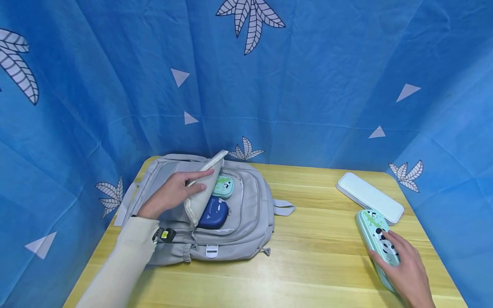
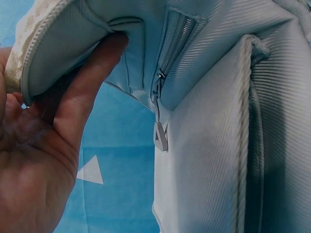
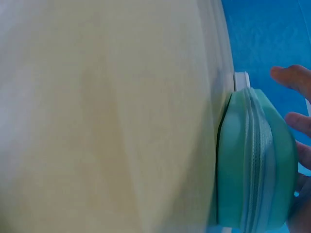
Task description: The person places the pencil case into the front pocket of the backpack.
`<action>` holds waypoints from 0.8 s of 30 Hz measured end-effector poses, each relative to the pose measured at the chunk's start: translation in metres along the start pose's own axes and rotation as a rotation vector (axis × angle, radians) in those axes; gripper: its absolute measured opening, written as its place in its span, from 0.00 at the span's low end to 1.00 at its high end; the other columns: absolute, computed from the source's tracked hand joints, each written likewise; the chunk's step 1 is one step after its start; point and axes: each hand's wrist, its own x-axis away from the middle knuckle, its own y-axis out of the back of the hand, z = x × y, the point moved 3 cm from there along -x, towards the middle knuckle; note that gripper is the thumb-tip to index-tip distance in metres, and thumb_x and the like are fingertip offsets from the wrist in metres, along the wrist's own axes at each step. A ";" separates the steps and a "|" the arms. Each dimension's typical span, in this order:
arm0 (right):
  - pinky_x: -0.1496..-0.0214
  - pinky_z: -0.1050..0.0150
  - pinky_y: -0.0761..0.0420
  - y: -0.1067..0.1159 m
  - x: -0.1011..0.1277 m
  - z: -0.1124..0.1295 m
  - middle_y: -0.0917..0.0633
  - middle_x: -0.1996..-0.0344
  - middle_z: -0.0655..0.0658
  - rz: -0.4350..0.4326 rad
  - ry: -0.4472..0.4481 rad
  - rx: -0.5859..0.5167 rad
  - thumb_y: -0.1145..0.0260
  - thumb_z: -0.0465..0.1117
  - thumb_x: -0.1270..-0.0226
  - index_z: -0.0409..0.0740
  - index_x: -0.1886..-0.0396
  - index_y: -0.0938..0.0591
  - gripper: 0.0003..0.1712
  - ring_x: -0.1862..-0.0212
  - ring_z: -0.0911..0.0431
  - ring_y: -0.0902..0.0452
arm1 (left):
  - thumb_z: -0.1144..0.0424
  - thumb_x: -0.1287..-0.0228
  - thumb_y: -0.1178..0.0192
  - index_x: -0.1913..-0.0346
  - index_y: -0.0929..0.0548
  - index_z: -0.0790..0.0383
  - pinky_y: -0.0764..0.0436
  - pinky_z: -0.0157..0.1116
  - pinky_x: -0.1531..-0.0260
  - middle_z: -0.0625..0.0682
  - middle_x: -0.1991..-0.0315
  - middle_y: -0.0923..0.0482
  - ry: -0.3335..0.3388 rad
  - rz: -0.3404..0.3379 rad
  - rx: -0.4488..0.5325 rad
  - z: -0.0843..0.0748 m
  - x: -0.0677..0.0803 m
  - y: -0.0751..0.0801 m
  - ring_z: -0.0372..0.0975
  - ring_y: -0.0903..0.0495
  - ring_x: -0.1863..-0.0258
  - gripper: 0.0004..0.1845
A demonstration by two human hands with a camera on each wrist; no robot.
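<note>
A grey backpack point(image 1: 250, 201) lies on its back with its front pocket flap point(image 1: 206, 190) raised. My left hand point(image 1: 173, 192) holds that flap by its edge; in the left wrist view the thumb point(image 2: 92, 87) lies against one side and the fingers are mostly hidden behind it. In the pocket sit a small mint case with a panda point(image 1: 224, 186) and a dark blue case marked "Dinosaur" point(image 1: 214, 213). My right hand point(image 1: 409, 267) is over a mint panda pencil case point(image 1: 372, 222), fingers spread and loosely bent. Its zipped side point(image 3: 257, 160) faces the right wrist camera.
A white oblong case point(image 1: 369, 196) lies beside the panda pencil case, toward the table's far right corner. The wooden table point(image 1: 308, 256) spans between backpack and pencil case. A blue patterned curtain point(image 1: 308, 85) hangs behind and at both sides. A zipper pull point(image 2: 160, 136) dangles inside the backpack's opening.
</note>
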 end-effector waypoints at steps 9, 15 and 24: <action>0.37 0.27 0.35 0.000 0.003 -0.015 0.36 0.25 0.17 0.014 -0.002 0.027 0.24 0.59 0.30 0.32 0.22 0.31 0.50 0.30 0.20 0.40 | 0.61 0.18 0.37 0.21 0.23 0.49 0.22 0.52 0.32 0.60 0.21 0.27 -0.017 -0.009 -0.010 -0.001 0.000 0.001 0.52 0.27 0.23 0.26; 0.40 0.21 0.33 -0.003 0.002 -0.025 0.44 0.25 0.12 0.191 -0.064 0.074 0.27 0.67 0.29 0.31 0.15 0.44 0.62 0.31 0.15 0.43 | 0.61 0.18 0.37 0.21 0.22 0.48 0.20 0.39 0.42 0.60 0.21 0.27 -0.019 -0.008 -0.022 0.000 -0.001 0.002 0.49 0.22 0.31 0.26; 0.40 0.25 0.28 -0.002 0.005 -0.026 0.36 0.30 0.14 0.218 -0.066 0.070 0.25 0.64 0.29 0.28 0.16 0.44 0.62 0.36 0.22 0.34 | 0.61 0.18 0.37 0.22 0.22 0.48 0.20 0.35 0.51 0.61 0.21 0.27 -0.015 -0.010 -0.014 -0.001 0.000 0.002 0.48 0.21 0.42 0.26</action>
